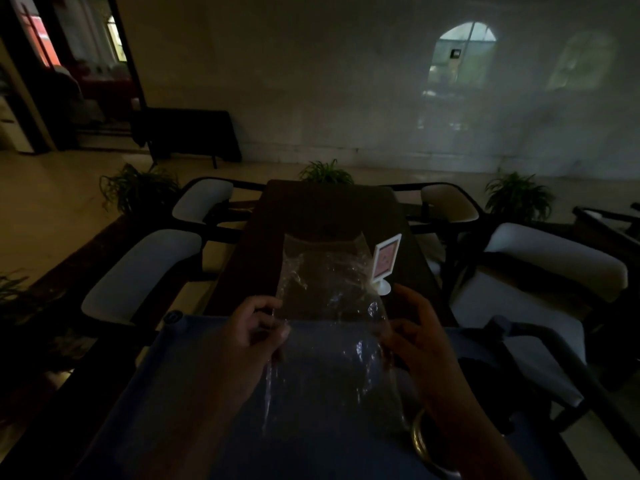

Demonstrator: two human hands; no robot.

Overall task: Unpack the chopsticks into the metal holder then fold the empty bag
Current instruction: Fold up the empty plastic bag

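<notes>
Now both hands, left hand (258,332) at nine o'clock, right hand (414,332) at three, pinch the empty bag (329,292) taut, likely for folding.

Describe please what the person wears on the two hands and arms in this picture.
Both hands, the left hand and the right hand, are bare, with no gloves, and no sleeves show on the forearms. A thick, shiny gold-coloured bangle circles the right wrist. No rings can be made out in the dim light.

The sign card (386,258) print is too dim and small to read.
</notes>
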